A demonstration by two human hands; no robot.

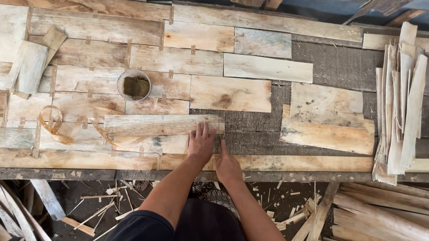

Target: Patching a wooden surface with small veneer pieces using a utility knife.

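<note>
1. Looking down from the head camera, two bare hands lie side by side on thin wood sheets.
2. One left hand (201, 142) is flat with fingers spread, pressing the end of a long wood strip (159, 124). It pinches nothing.
3. One right hand (228, 164) is flat too, fingers close together, touching the near edge board (296, 162). It holds nothing.
4. One round cup (134, 85) with dark stuff inside sits up and to the left of the hands.
5. One curl of brown tape (56, 124) lies further left.
6. One stack of narrow strips (399, 105) sits far right.
7. All this rests on one long dark workbench (330, 64).
8. Down below, the floor (106, 200) has lots of wood scraps.
</note>
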